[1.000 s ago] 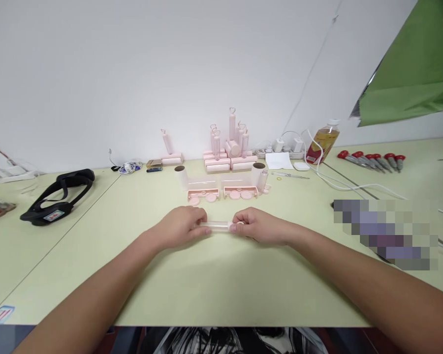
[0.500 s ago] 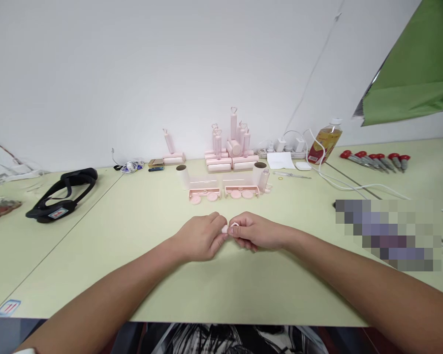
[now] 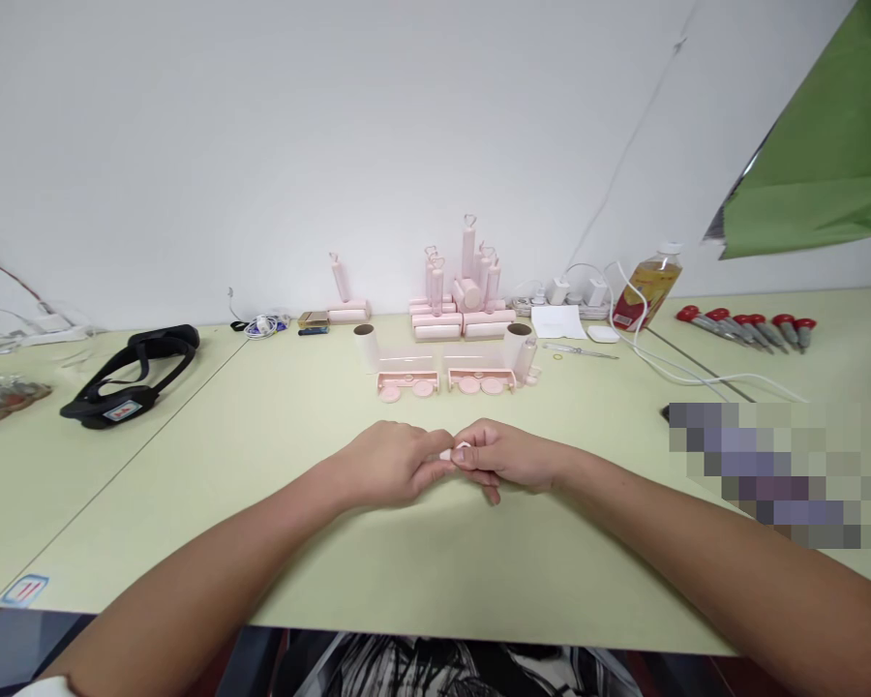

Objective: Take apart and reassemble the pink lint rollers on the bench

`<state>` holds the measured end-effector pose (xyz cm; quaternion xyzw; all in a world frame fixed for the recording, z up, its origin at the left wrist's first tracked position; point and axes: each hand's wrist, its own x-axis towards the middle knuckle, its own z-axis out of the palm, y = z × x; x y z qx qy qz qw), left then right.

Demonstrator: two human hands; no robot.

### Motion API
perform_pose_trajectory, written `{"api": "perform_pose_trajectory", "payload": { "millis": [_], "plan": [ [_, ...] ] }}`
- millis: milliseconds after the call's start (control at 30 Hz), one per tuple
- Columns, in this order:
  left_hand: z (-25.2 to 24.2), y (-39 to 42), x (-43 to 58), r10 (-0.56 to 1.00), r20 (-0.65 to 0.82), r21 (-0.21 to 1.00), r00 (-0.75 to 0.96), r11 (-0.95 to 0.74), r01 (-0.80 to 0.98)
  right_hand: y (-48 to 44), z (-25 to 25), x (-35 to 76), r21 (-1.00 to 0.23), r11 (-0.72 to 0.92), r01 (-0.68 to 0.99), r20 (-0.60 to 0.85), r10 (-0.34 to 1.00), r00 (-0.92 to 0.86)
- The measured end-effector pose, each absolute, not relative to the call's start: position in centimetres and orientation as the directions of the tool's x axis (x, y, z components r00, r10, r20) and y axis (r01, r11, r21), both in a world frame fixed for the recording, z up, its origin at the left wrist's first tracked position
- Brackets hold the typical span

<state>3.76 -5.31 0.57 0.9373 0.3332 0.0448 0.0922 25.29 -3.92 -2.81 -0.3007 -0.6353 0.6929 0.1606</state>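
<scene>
My left hand (image 3: 390, 463) and my right hand (image 3: 500, 455) meet fingertip to fingertip low over the pale green table (image 3: 435, 561). Both are closed around a small pale pink plastic piece (image 3: 451, 452), of which only a sliver shows between the fingers. Beyond my hands lie two pink trays with round discs (image 3: 442, 380) and two cardboard-cored rolls (image 3: 365, 347). A stack of pink roller handles and blocks (image 3: 459, 300) stands against the wall.
A black headset (image 3: 132, 376) lies at the left. At the back right stand a bottle of yellow liquid (image 3: 645, 286), white chargers with cables (image 3: 577, 290) and a row of red-handled screwdrivers (image 3: 747, 327). A blurred-out patch (image 3: 769, 474) sits at the right. Green cloth (image 3: 820, 165) hangs top right.
One second ago my hands held a clear pink tube stretched between them. They have come together, and now only a small bit of the piece shows.
</scene>
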Motion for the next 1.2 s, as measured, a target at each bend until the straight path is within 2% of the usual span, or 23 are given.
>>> {"api": "perform_pose_trajectory", "payload": {
  "millis": [133, 233, 333, 467, 700, 833, 933, 1067, 1200],
  "plan": [
    [0.0, -4.5, 2.5, 0.689, 0.023, 0.268, 0.724, -0.702, 0.66, -3.9, -2.8, 25.7, -0.974, -0.045, 0.22, -0.183, 0.725, -0.663],
    [-0.4, -4.0, 1.9, 0.756, 0.004, 0.326, 0.654, -0.62, 0.714, -3.8, -2.8, 25.8, -0.96, -0.044, 0.276, -0.2, 0.798, -0.568],
    [-0.5, -4.3, 2.6, 0.759, 0.079, 0.31, 0.646, -0.635, 0.708, -3.8, -2.7, 25.6, -0.951, -0.052, 0.305, -0.227, 0.787, -0.573],
    [-0.5, -5.2, 4.2, 0.678, 0.162, 0.278, 0.717, -0.729, 0.626, -4.0, -2.4, 25.2, -0.946, 0.035, 0.324, -0.186, 0.756, -0.627],
    [-1.2, -5.5, 4.8, 0.679, 0.159, 0.34, 0.716, -0.719, 0.606, -4.3, -2.4, 25.3, -0.947, 0.106, 0.305, -0.147, 0.7, -0.699],
    [-0.8, -5.7, 4.9, 0.706, 0.148, 0.318, 0.692, -0.697, 0.643, -4.2, -2.6, 25.4, -0.962, 0.101, 0.254, -0.122, 0.672, -0.731],
    [-0.4, -5.5, 4.7, 0.732, 0.129, 0.315, 0.669, -0.67, 0.672, -4.2, -2.9, 25.5, -0.963, 0.056, 0.265, -0.158, 0.677, -0.719],
    [0.0, -3.8, 2.7, 0.839, 0.092, 0.341, 0.536, -0.533, 0.775, -4.2, -3.5, 25.6, -0.948, -0.027, 0.317, -0.235, 0.734, -0.637],
    [0.2, -0.4, -1.0, 0.965, 0.101, 0.421, 0.244, -0.264, 0.868, -4.0, -3.8, 25.6, -0.944, -0.029, 0.328, -0.24, 0.742, -0.626]
  ]
}}
